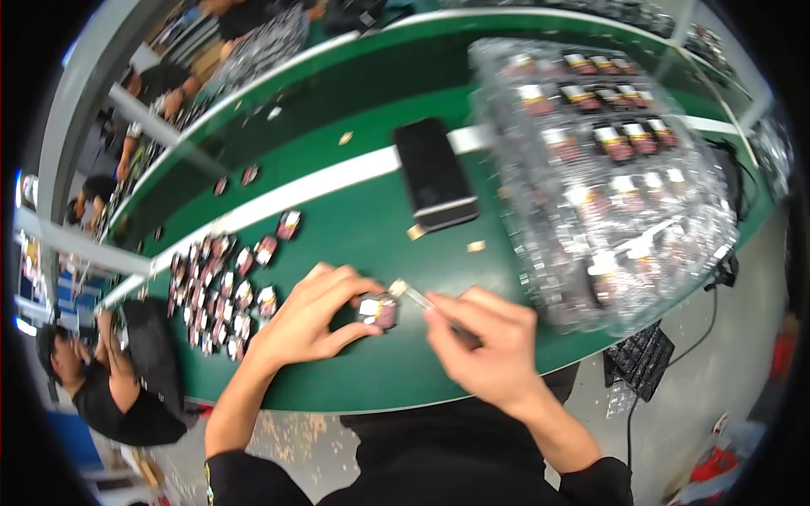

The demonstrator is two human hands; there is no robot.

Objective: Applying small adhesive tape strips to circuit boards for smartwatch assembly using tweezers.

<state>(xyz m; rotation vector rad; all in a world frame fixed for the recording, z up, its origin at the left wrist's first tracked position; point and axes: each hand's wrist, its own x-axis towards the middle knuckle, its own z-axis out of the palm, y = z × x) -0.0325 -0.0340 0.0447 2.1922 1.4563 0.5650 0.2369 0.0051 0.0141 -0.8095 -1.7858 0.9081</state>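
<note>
My left hand (319,316) grips a small black labelled part (376,310) between thumb and fingers, just above the green table. My right hand (489,344) is closed around a slim hand tool (418,298) with a dark handle and a thin metallic shaft. The shaft points at the held part. A small pale yellow piece (397,287) shows at its tip, by the part's upper right corner; whether it sticks to the tool or the part, I cannot tell. Left of my left hand lies a loose pile of similar labelled parts (221,295).
Clear plastic trays (540,194) with rows of similar parts are stacked at the right. A black box-like object (434,177) lies mid-table, near small pale scraps (477,246). A grey metal post (67,126) stands at the left. A co-worker (118,384) sits beyond the table's left end.
</note>
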